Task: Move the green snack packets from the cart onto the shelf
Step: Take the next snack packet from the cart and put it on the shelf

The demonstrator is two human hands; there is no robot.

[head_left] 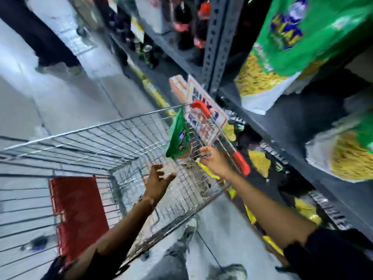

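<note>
The view is motion-blurred. One green snack packet stands upright against the far wall of the wire cart, near its red corner guard. My right hand is just right of the packet's lower edge with fingers curled; blur hides whether it touches the packet. My left hand reaches into the cart below the packet, fingers apart and holding nothing. Larger green packets lie on the grey shelf at the upper right, and another green packet is on the level below.
A red seat flap hangs in the cart's near end. A "BUY 1" sign sticks out from the shelf upright. Soda bottles stand on the far shelf bay, yellow packets on the low shelf. Another person's legs stand up the aisle.
</note>
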